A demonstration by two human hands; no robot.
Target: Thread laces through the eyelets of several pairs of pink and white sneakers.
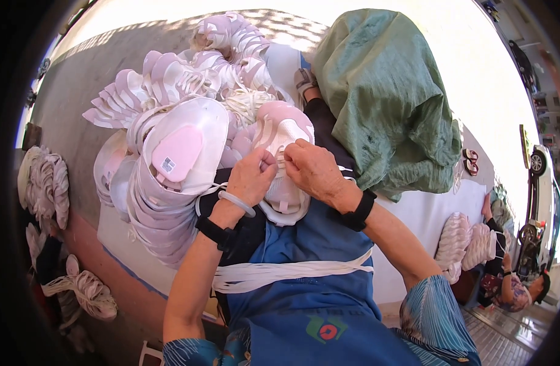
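A pink and white shoe upper (286, 131) lies on my lap, its toe pointing away from me. My left hand (252, 177) is closed in a pinch over its left side. At the lacing area, my right hand (316, 172) has its fingertips pressed together against the upper. A white shoelace (208, 190) trails out beside my left wrist, and a short white end shows beyond the right hand; the part between the fingers is mostly hidden. A bundle of white laces (292, 272) lies across my blue apron (298, 311).
Nested shoe uppers (185, 143) are stacked at my left, with more piles (231, 55) ahead. A green cloth-covered heap (383, 97) stands at front right. Other upper bundles (45, 189) sit far left. A person (513, 290) sits at far right near more uppers.
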